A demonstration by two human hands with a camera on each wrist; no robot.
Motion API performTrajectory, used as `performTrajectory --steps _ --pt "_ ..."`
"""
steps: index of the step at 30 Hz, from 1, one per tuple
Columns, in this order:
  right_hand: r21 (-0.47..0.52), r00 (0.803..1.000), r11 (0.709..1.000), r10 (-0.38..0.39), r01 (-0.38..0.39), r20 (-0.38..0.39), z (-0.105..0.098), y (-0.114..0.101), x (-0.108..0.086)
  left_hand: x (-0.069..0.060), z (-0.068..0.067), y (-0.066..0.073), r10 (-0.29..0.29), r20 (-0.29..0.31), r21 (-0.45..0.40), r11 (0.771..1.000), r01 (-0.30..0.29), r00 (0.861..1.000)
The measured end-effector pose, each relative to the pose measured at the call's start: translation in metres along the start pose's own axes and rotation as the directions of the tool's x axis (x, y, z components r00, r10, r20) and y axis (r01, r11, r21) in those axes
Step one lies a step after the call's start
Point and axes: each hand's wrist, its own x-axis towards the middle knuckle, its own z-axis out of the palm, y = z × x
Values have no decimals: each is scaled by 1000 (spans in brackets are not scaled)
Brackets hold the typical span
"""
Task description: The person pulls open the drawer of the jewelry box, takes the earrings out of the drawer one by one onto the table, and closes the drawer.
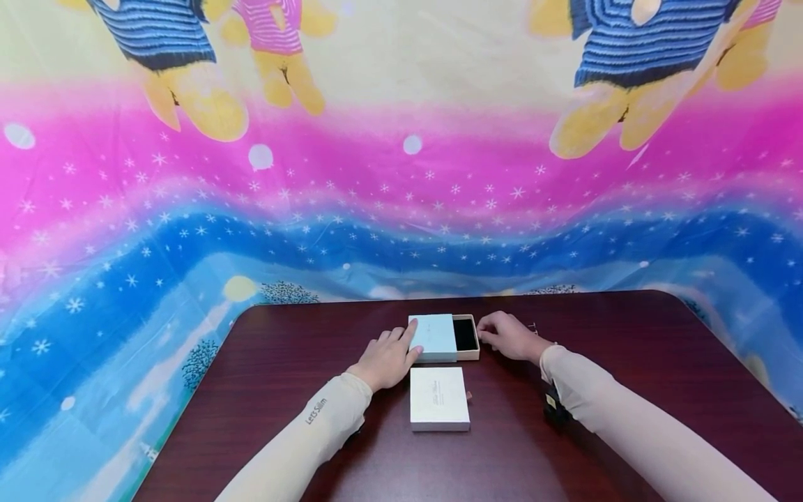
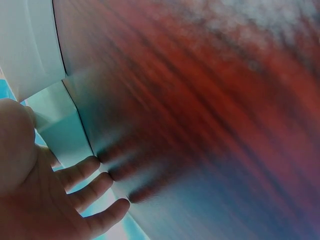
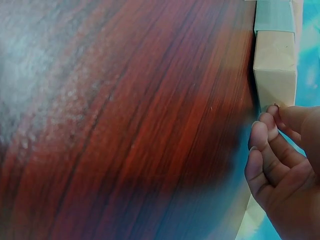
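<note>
A pale blue drawer-style gift box (image 1: 433, 336) lies on the table, its inner tray (image 1: 475, 346) drawn partly out to the right and showing a black lining (image 1: 464, 335). My left hand (image 1: 387, 359) holds the box's sleeve at the left end with thumb and index finger; its other fingers (image 2: 92, 192) spread toward the tabletop. At the tray's right end, my right hand (image 1: 508, 336) has thumb and fingertips brought together against the end wall (image 3: 275, 87). Whatever small part they pinch there is hidden by the fingers.
Nearer me lies a second, white box (image 1: 439, 399) with printed lettering and a small brownish tab (image 1: 468, 395) on its right side. The dark red wooden table (image 1: 282, 362) has rounded far corners. A patterned cloth (image 1: 401, 174) hangs behind it.
</note>
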Motion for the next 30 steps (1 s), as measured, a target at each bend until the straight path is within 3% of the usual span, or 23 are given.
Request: performTrajectory --steps 30 --pt "19 1000 1000 1 -1 -17 8 -1 7 0 0 1 -2 -8 5 1000 2 1000"
